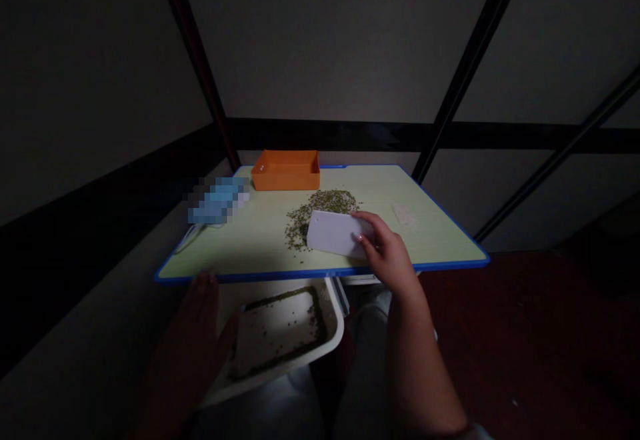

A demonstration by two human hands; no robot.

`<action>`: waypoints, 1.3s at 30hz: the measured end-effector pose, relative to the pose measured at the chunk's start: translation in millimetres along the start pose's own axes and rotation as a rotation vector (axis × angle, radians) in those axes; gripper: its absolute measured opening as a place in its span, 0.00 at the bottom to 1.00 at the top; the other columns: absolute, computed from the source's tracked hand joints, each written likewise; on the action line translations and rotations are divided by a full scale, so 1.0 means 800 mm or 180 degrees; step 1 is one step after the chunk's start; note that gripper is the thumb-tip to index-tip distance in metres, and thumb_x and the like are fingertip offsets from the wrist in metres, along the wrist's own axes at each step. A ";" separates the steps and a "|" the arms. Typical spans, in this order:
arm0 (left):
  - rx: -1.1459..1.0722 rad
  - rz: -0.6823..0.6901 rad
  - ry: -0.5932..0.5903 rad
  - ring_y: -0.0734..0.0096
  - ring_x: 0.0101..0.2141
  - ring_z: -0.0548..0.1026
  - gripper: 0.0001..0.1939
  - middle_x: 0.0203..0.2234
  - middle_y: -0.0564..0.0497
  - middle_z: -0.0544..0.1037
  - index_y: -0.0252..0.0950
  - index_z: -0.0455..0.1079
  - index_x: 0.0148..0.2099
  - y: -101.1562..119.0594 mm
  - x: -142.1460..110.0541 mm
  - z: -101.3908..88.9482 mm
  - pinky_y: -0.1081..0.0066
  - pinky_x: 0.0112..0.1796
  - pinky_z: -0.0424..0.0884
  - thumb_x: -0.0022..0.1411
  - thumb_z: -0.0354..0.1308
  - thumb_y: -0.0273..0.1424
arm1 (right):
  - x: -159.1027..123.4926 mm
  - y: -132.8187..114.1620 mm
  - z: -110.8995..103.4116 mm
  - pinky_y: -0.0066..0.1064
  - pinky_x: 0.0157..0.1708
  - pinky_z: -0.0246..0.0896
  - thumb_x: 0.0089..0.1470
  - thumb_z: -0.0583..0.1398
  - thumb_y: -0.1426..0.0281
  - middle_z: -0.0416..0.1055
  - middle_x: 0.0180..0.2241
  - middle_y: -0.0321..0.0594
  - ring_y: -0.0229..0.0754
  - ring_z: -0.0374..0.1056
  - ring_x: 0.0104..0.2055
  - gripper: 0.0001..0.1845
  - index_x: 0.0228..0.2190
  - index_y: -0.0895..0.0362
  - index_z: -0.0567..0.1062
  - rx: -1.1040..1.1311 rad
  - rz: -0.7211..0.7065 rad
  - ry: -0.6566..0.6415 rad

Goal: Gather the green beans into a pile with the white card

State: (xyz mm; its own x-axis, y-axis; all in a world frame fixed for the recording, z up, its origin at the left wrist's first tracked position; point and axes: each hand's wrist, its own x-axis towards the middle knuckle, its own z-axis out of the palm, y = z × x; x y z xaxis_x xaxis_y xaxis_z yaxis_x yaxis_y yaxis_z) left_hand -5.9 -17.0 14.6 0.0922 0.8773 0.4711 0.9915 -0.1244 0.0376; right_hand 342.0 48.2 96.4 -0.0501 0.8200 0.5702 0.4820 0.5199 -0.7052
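Note:
My right hand [387, 247] grips a flat white rectangular plate [335, 232], thumb on its near face. The plate stands tilted on the table, its left end against a spread of small green grains, like mung beans [333, 200]. Below the table's front edge, a white plastic basin [334, 333] sits over my lap, with more grains along the edges of its floor. My left hand [197, 333], in deep shadow, is at the basin's left side, its thumb over the inside and its fingers up near the table edge; it appears to hold the basin.
The pale table [440, 240] has a blue rim. An orange open box [286, 172] stands at the back left. A blurred-out light blue item [219, 200] lies at the left edge. A small whitish patch [404, 216] lies on the right. Dark-framed panels rise behind.

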 end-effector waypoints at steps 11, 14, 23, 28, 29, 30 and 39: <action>-0.0050 -0.0005 -0.0044 0.52 0.68 0.53 0.41 0.67 0.32 0.57 0.26 0.46 0.69 0.001 0.000 0.001 0.52 0.63 0.59 0.64 0.37 0.51 | -0.004 -0.003 -0.003 0.44 0.54 0.68 0.59 0.56 0.75 0.74 0.53 0.42 0.47 0.72 0.52 0.21 0.52 0.50 0.71 0.0072 -0.0004 -0.0136; -0.0050 -0.0023 -0.0032 0.51 0.68 0.54 0.42 0.67 0.32 0.58 0.26 0.47 0.69 0.002 0.000 0.001 0.51 0.63 0.58 0.63 0.38 0.53 | -0.004 -0.003 -0.002 0.43 0.54 0.68 0.59 0.56 0.74 0.74 0.53 0.42 0.47 0.72 0.53 0.21 0.53 0.50 0.71 0.0054 0.0010 -0.0151; -0.0050 -0.0024 0.0017 0.51 0.68 0.55 0.42 0.67 0.32 0.58 0.25 0.48 0.69 0.002 0.000 0.002 0.51 0.63 0.59 0.64 0.37 0.52 | -0.001 -0.002 0.002 0.41 0.52 0.68 0.59 0.55 0.75 0.73 0.54 0.43 0.47 0.72 0.54 0.21 0.53 0.51 0.70 -0.0015 0.0001 -0.0051; -0.0125 -0.0058 -0.0011 0.51 0.68 0.54 0.42 0.68 0.34 0.57 0.29 0.45 0.70 0.001 -0.001 0.005 0.51 0.63 0.59 0.64 0.40 0.51 | -0.001 -0.003 0.003 0.40 0.50 0.69 0.58 0.56 0.75 0.74 0.54 0.42 0.47 0.73 0.51 0.22 0.54 0.50 0.70 -0.0038 0.0018 -0.0012; -0.0122 -0.0055 -0.0007 0.51 0.68 0.54 0.42 0.68 0.34 0.57 0.28 0.45 0.70 0.000 -0.001 0.005 0.51 0.63 0.59 0.63 0.40 0.51 | -0.002 -0.003 0.003 0.40 0.50 0.69 0.58 0.56 0.75 0.74 0.54 0.42 0.47 0.73 0.51 0.22 0.54 0.50 0.70 -0.0046 0.0033 -0.0007; -0.0114 -0.0044 -0.0003 0.51 0.68 0.54 0.42 0.68 0.34 0.57 0.28 0.46 0.70 0.000 -0.001 0.005 0.51 0.64 0.58 0.63 0.40 0.52 | -0.002 -0.002 0.003 0.40 0.49 0.70 0.58 0.56 0.74 0.74 0.53 0.43 0.47 0.74 0.50 0.22 0.54 0.50 0.70 -0.0050 0.0045 0.0000; -0.0032 -0.0037 -0.0029 0.51 0.67 0.56 0.44 0.66 0.30 0.59 0.21 0.53 0.66 0.004 0.002 -0.001 0.53 0.63 0.59 0.64 0.35 0.53 | 0.001 0.001 0.008 0.39 0.48 0.70 0.58 0.56 0.74 0.74 0.53 0.43 0.46 0.74 0.47 0.22 0.54 0.51 0.71 0.0050 0.0044 -0.0003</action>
State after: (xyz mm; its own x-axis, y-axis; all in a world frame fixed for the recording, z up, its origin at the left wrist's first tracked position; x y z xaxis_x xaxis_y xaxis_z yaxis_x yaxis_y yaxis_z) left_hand -2.4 -16.3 16.4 0.0816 0.8829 0.4625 0.9915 -0.1189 0.0520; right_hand 336.4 50.7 93.8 -0.0443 0.8274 0.5599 0.4688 0.5121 -0.7197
